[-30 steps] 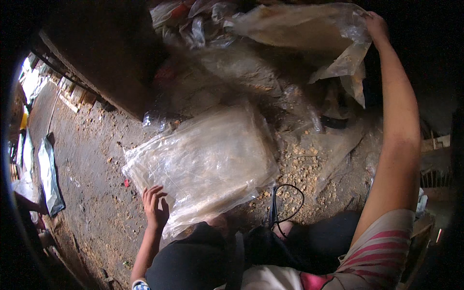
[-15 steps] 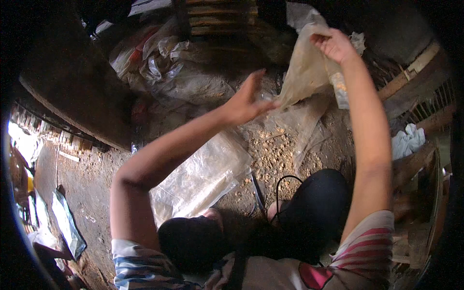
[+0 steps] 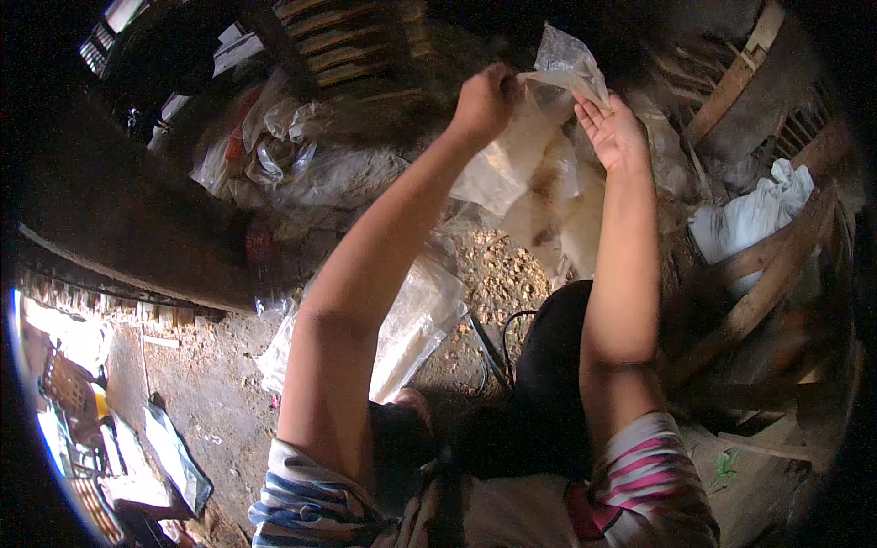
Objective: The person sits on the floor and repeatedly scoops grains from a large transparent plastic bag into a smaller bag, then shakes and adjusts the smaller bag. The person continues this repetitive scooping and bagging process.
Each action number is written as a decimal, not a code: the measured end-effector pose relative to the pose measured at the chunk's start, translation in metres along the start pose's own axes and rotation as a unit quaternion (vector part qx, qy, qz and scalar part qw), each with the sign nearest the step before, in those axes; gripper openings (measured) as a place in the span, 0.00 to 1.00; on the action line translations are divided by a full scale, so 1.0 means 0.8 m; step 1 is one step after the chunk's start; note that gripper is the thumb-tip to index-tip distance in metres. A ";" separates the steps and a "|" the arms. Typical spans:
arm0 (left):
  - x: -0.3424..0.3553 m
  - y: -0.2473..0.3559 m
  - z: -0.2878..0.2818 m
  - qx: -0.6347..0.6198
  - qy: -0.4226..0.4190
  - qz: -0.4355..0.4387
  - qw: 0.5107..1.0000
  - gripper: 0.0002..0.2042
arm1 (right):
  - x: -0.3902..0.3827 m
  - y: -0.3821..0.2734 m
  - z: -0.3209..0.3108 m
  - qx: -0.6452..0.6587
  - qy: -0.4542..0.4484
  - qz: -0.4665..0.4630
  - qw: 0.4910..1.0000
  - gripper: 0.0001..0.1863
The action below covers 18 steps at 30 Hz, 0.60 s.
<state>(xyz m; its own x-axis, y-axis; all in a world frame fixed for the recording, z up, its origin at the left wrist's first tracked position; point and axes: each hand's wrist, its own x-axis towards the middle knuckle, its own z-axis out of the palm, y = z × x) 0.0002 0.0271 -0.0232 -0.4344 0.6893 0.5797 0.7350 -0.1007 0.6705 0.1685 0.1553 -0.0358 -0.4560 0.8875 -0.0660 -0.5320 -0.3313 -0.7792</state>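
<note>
A thin, dusty clear plastic bag (image 3: 516, 164) hangs in front of me, its lower part stained brown. My left hand (image 3: 487, 102) is closed on its upper left edge, fingers curled round the film. At the bag's upper right, my right hand (image 3: 614, 137) turns its palm toward me with fingers stretched out and apart. Those fingers touch the film beneath a raised, crumpled flap (image 3: 565, 57). Whether the right thumb presses on the film is hard to tell.
Tan crumbly bits (image 3: 498, 274) lie on the dirt floor below, beside a flattened clear plastic sheet (image 3: 416, 315). Crumpled plastic (image 3: 301, 151) is heaped at the far left. A white sack (image 3: 758, 215) and wooden beams (image 3: 776, 274) stand to the right, a dark board (image 3: 119, 219) to the left.
My left hand has moved up and closed on the bag's edge. My right hand has lowered and its fingers have straightened. The view has turned somewhat to the right.
</note>
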 end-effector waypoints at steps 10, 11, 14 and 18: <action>0.129 0.043 0.007 0.297 -0.012 0.364 0.883 0.15 | -0.018 -0.053 0.001 -0.048 0.094 -0.329 0.938 0.10; 0.138 0.063 0.007 0.321 -0.038 0.382 0.866 0.17 | -0.018 -0.058 -0.001 -0.048 0.102 -0.349 0.930 0.10; 0.166 0.108 -0.003 0.321 -0.004 0.520 0.792 0.16 | -0.025 -0.077 -0.003 -0.089 0.111 -0.408 0.902 0.16; 0.173 0.158 -0.025 0.285 -0.006 0.627 0.725 0.16 | -0.050 -0.105 -0.004 -0.128 0.119 -0.402 0.899 0.25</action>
<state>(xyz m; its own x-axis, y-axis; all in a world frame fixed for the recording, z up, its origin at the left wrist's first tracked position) 0.0229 0.0953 0.1510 0.7631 0.3188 0.5621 0.6457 -0.3420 -0.6827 0.2337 0.1487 0.0308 0.1848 0.8603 0.4751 -0.4247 0.5059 -0.7508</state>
